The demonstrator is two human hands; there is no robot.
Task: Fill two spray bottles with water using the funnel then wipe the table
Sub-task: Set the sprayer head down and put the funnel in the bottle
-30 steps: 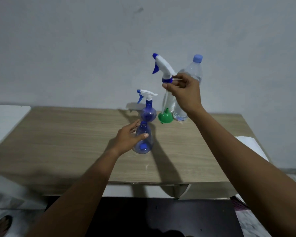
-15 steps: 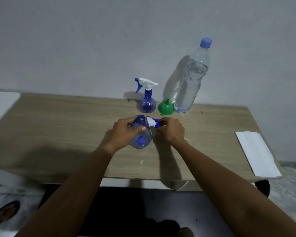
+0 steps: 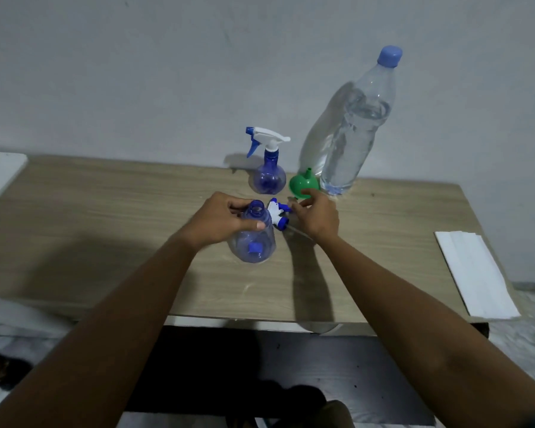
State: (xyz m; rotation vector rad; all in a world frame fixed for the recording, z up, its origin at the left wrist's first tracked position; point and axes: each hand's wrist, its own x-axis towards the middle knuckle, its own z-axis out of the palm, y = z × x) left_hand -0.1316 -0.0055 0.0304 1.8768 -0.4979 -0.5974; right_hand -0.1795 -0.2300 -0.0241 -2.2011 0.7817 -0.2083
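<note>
So the left hand (image 3: 226,223) has its fingers clamped round the neck of the open bottle (image 3: 255,245), steadying it upright on the worktop (image 3: 105,227) for filling. Its spray head (image 3: 277,216) lies just beside it, out of the way. The right hand (image 3: 318,217), fingers loose, apart and empty, sits by the green funnel (image 3: 303,185), likely about to take it. The water bottle (image 3: 352,128) stands capped behind.

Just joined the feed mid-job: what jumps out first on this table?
The tall capped water bottle stands at the back right, towering over everything. At centre the left hand grips the neck of the open spray bottle, its spray head lying on the table just right of it. The right hand hovers open at the green funnel beside the water bottle's base.
</note>
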